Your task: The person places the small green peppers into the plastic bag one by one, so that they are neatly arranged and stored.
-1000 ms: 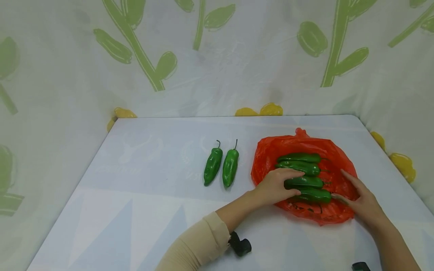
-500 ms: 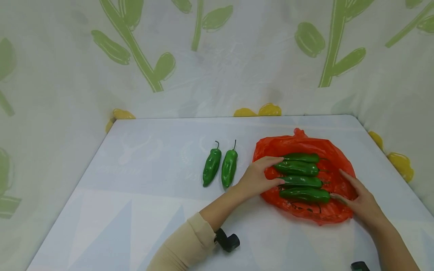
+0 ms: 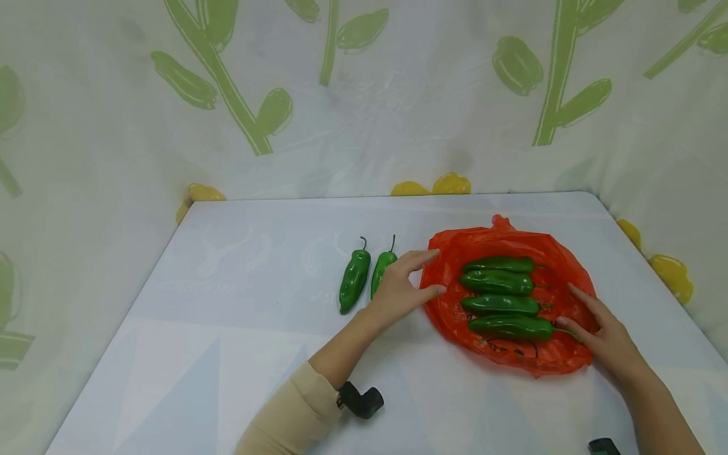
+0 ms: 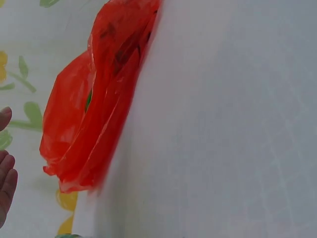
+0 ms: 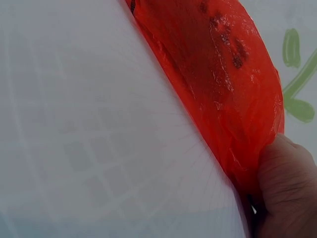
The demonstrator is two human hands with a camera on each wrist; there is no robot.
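Several green chili peppers [image 3: 500, 282] lie in a row inside an opened red plastic bag [image 3: 435, 272], stems toward the right. My left hand [image 3: 392, 287] hovers at the bag's left side, thumb and fingers spread apart with nothing between them. It partly covers one of two green peppers [image 3: 354, 281] on the table left of the bag. Over the bag's right rim lies my right hand [image 3: 608, 341], its fingers and thumb extended inside against the plastic. Its thumb tip is beside the nearest pepper's stem. In the right wrist view, the red plastic hides most of its fingers.
The white table [image 3: 239, 265] carries pale printed patterns. Behind it hangs a light cloth [image 3: 398, 114] with green and yellow plant shapes. A black wrist-camera mount [image 3: 364, 401] juts out below my left sleeve [image 3: 296, 411].
My left hand has drawn back leftward from over the peppers in the bag, uncovering them, and now overlaps a loose pepper. The right hand stays at the bag's right rim.
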